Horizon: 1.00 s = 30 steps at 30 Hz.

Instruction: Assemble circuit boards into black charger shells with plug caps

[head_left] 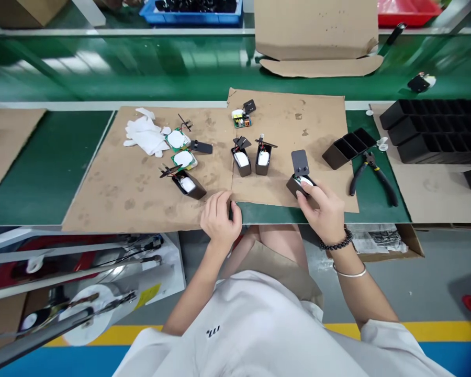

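Observation:
My right hand point(322, 208) grips a small black plastic case point(294, 184) near the table's front edge, thumb and fingers at its open end. White-wrapped electronics show inside the case, and a black end cover point(300, 162) lies just beyond it. My left hand point(221, 217) rests loosely curled on the edge of the cardboard, with nothing visible in it. Left of centre is another filled black case point(189, 185). Two more, a case point(242, 161) and its neighbour point(263, 158), stand in the middle with covers hanging on wires.
Circuit boards point(177, 139) lie beside white gloves point(145, 133); another board point(241, 118) is further back. To the right are joined black cases point(349, 147), pliers point(373, 175) and rows of black cases point(435, 131). A cardboard box point(317, 31) and blue tray point(192, 18) stand behind.

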{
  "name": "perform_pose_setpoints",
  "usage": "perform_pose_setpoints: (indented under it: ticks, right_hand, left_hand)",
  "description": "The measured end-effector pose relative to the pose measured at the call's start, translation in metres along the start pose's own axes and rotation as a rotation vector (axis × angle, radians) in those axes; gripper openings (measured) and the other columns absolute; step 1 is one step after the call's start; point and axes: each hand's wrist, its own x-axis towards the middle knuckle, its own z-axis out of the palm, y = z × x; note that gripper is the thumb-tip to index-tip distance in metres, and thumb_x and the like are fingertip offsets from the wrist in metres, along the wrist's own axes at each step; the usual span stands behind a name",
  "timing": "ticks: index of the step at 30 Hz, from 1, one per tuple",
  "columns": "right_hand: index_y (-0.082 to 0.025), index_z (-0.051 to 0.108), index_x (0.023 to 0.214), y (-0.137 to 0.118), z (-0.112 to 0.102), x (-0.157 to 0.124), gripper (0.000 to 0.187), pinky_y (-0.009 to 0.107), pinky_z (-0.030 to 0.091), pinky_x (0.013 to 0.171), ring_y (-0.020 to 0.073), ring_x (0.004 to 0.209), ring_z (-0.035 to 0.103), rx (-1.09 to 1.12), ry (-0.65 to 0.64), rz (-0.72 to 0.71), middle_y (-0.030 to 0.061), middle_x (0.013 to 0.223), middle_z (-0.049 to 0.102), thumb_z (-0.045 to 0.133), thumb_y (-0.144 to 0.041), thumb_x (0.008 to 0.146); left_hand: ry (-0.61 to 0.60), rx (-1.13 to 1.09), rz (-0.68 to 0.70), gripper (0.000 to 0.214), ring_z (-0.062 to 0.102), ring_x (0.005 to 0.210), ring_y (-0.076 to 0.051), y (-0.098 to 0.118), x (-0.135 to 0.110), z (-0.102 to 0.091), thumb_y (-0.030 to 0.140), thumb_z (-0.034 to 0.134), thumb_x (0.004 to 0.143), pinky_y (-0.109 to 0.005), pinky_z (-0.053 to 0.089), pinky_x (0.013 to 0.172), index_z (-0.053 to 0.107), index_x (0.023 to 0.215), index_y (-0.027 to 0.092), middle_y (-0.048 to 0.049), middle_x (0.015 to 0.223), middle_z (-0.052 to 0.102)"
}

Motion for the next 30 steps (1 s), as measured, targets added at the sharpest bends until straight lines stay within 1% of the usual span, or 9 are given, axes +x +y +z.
perform_pose_setpoints:
  ticks: [4, 6, 10, 15, 19, 21, 24, 27, 30]
  right_hand:
    - [-0.028, 0.068, 0.123, -0.006, -0.014, 0.004, 0.03, 0.034, 0.062, 0.089, 0.0232, 0.104, 0.076, 0.067, 0.056, 0.023, 0.0054, 0.116, 0.077, 0.064, -0.022, 0.094]
    - [-0.028, 0.068, 0.122, -0.005, -0.015, 0.003, 0.029, 0.033, 0.062, 0.089, 0.0225, 0.104, 0.076, 0.071, 0.044, 0.019, 0.0054, 0.116, 0.077, 0.064, -0.021, 0.094]
    - [-0.024, 0.072, 0.114, -0.002, -0.017, -0.002, 0.022, 0.032, 0.064, 0.08, 0.0225, 0.097, 0.077, 0.082, 0.011, -0.009, 0.008, 0.111, 0.078, 0.064, -0.02, 0.094]
    - [-0.028, 0.071, 0.121, 0.003, -0.026, -0.003, 0.031, 0.036, 0.064, 0.085, 0.0256, 0.099, 0.076, 0.018, 0.134, 0.034, 0.0067, 0.112, 0.078, 0.07, -0.021, 0.09]
    - [-0.024, 0.073, 0.109, 0.01, -0.024, 0.0, 0.018, 0.031, 0.064, 0.073, 0.0214, 0.084, 0.077, -0.016, -0.006, 0.012, 0.0065, 0.102, 0.079, 0.064, -0.023, 0.095]
    - [-0.025, 0.073, 0.112, 0.012, -0.024, 0.002, 0.02, 0.032, 0.064, 0.077, 0.022, 0.089, 0.077, -0.005, -0.009, 0.018, 0.0069, 0.107, 0.079, 0.066, -0.022, 0.093]
    - [-0.025, 0.071, 0.115, 0.013, -0.023, 0.003, 0.025, 0.034, 0.063, 0.085, 0.0243, 0.099, 0.075, 0.018, 0.07, 0.036, 0.0084, 0.112, 0.078, 0.069, -0.02, 0.091]
    - [-0.023, 0.072, 0.111, 0.018, -0.015, 0.002, 0.018, 0.034, 0.062, 0.08, 0.0232, 0.091, 0.075, 0.047, 0.0, 0.072, 0.0087, 0.102, 0.078, 0.064, -0.023, 0.094]
    - [-0.022, 0.073, 0.106, 0.023, -0.005, -0.001, 0.015, 0.034, 0.063, 0.079, 0.0227, 0.091, 0.076, 0.102, -0.053, 0.134, 0.0082, 0.102, 0.078, 0.065, -0.026, 0.094]
  left_hand:
    - [-0.028, -0.008, -0.026, 0.026, 0.07, 0.102, -0.024, -0.001, -0.001, 0.0, 0.023, 0.051, 0.093, -0.034, 0.049, 0.09, 0.069, 0.11, 0.016, -0.014, 0.108, 0.075]
    - [-0.019, 0.005, -0.01, 0.025, 0.07, 0.1, -0.024, 0.0, 0.0, -0.001, 0.022, 0.051, 0.093, -0.033, 0.049, 0.088, 0.07, 0.109, 0.016, -0.0135, 0.106, 0.076]
    - [0.01, 0.023, 0.037, 0.024, 0.071, 0.097, -0.024, 0.001, 0.001, -0.001, 0.02, 0.052, 0.092, -0.033, 0.049, 0.086, 0.07, 0.108, 0.015, -0.0132, 0.103, 0.076]
    - [-0.01, 0.008, -0.02, 0.025, 0.07, 0.1, -0.024, 0.0, -0.001, 0.0, 0.023, 0.051, 0.092, -0.034, 0.049, 0.09, 0.07, 0.108, 0.017, -0.0131, 0.105, 0.075]
    - [-0.032, -0.009, -0.023, 0.026, 0.069, 0.101, -0.026, -0.001, -0.002, 0.0, 0.022, 0.052, 0.091, -0.036, 0.048, 0.091, 0.069, 0.11, 0.016, -0.0142, 0.105, 0.075]
    - [-0.038, -0.012, -0.018, 0.025, 0.069, 0.1, -0.026, -0.001, -0.002, 0.0, 0.022, 0.052, 0.091, -0.036, 0.048, 0.09, 0.068, 0.11, 0.016, -0.0139, 0.104, 0.075]
    - [-0.022, -0.012, -0.02, 0.025, 0.07, 0.099, -0.026, -0.001, -0.001, 0.0, 0.022, 0.053, 0.091, -0.036, 0.049, 0.089, 0.068, 0.11, 0.017, -0.0129, 0.104, 0.076]
    - [0.002, -0.011, 0.011, 0.025, 0.07, 0.098, -0.026, 0.0, 0.0, -0.001, 0.02, 0.053, 0.091, -0.036, 0.049, 0.088, 0.068, 0.11, 0.016, -0.0125, 0.102, 0.076]
    - [0.003, 0.007, 0.038, 0.024, 0.07, 0.096, -0.025, 0.001, 0.001, -0.001, 0.02, 0.053, 0.091, -0.035, 0.049, 0.085, 0.068, 0.109, 0.016, -0.0126, 0.1, 0.076]
